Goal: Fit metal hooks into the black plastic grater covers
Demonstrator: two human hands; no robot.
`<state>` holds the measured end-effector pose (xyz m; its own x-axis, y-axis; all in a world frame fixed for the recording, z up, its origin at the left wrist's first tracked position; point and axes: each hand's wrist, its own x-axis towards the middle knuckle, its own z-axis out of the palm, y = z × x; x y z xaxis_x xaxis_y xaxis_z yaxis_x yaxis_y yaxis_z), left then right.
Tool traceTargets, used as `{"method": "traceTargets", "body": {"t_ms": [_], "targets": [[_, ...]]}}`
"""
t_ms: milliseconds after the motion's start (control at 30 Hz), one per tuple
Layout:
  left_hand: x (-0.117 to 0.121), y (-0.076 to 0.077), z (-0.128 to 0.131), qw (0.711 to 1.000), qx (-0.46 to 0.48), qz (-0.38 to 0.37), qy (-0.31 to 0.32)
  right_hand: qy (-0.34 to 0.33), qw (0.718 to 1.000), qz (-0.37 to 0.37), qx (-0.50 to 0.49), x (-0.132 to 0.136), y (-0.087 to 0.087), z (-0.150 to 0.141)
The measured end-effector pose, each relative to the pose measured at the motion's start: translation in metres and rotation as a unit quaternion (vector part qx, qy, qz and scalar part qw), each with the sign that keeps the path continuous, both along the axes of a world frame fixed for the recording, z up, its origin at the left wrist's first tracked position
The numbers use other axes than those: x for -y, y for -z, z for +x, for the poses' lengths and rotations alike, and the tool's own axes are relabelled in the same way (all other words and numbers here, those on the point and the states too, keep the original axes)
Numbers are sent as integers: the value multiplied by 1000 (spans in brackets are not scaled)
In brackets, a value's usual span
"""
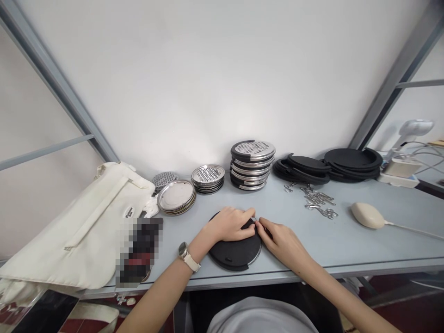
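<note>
Bench: grey-blue top (333, 245), white wall (222, 83) behind.
Far left: cream bag (100, 212), leaning over the bench edge.
Beside it: plain metal discs (175, 194), then grater discs (208, 175).
Mid-back: tall stack of black-rimmed graters (256, 149).
Left hand: palm down over the black disc, thumb and forefinger parted (231, 224); I can't tell how the hidden fingers sit.
Black disc: flat on the bench near the front edge, under the left hand, right hand at its upper right rim (239, 254).
Handling: I'd guess light, fairly stiff, matte so not slippery, hard to break; bright lower-right edge suggests metal, likely slicker.
Hold: flat palm on the face, fingertips on the rim.
Right hand: thumb and fingertips pinching, seemingly on a thin bright piece (279, 238); too small for me to identify.
Right: black covers (308, 164), metal clasps (317, 196) in front.
Far right: cream corded device (367, 215).
</note>
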<state>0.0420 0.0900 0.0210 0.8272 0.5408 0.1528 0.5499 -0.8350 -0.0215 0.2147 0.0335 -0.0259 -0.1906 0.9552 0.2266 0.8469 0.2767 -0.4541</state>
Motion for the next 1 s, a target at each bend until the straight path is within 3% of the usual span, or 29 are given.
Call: {"method": "traceTargets", "body": {"t_ms": [1000], "targets": [[0,0,0,1000,5,-6,12,0,997,-11,-79,-1,1,1]]}}
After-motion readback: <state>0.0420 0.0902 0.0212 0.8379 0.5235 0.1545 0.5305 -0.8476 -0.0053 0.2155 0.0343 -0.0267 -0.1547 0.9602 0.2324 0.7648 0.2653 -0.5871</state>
